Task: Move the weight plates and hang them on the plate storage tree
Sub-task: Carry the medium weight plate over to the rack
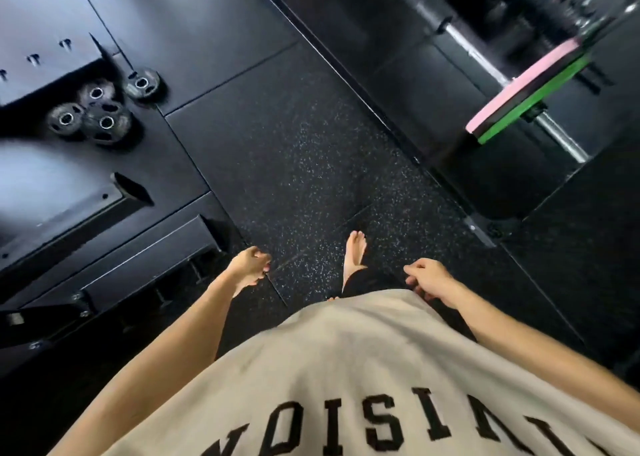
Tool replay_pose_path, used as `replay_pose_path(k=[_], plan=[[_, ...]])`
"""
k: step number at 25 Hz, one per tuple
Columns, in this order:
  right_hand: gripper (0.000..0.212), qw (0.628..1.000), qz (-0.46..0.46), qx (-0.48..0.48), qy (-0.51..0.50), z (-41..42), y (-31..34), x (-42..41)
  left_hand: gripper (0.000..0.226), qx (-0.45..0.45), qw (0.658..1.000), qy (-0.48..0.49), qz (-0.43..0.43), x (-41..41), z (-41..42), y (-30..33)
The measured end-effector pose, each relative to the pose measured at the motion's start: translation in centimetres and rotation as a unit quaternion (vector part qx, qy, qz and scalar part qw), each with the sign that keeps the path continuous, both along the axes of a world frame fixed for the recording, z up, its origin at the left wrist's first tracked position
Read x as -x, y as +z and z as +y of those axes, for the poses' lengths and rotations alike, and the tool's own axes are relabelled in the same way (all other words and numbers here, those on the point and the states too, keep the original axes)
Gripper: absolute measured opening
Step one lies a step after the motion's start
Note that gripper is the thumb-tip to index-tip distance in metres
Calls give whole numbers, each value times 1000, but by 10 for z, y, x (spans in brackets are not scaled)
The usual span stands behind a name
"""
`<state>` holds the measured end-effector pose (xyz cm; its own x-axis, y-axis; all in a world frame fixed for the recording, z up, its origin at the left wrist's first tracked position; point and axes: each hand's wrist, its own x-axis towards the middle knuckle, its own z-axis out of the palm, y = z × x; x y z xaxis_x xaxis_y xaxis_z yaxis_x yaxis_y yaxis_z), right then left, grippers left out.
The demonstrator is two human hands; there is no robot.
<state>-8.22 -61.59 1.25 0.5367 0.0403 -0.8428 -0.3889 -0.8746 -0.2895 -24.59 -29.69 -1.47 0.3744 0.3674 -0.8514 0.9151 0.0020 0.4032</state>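
Four small black weight plates [100,106] lie flat in a cluster on the dark rubber floor [294,137] at upper left, beside a black steel frame [52,64]. Well apart from them, the left hand [247,269] and right hand [429,279] hang loosely curled, grasping nothing. At upper right a barbell [485,62] carries pink and green plates [526,92].

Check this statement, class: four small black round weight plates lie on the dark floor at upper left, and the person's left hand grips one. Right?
Not quite. The head view shows the four small black round weight plates on the floor, but the left hand holds nothing.
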Motion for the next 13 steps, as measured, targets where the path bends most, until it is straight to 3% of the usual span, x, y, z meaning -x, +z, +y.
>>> replay_pose_path(k=[6, 8, 13], plan=[[18, 996, 2, -12, 84, 157, -22, -165, 21, -1, 997, 47, 54, -87, 80, -10], [19, 990, 17, -17, 137, 220, -18, -220, 33, -7, 992, 102, 77, -106, 118, -9], [19, 960, 23, -31, 277, 388, -7, -316, 32, -55, 961, 266, 58, -151, 215, -6]])
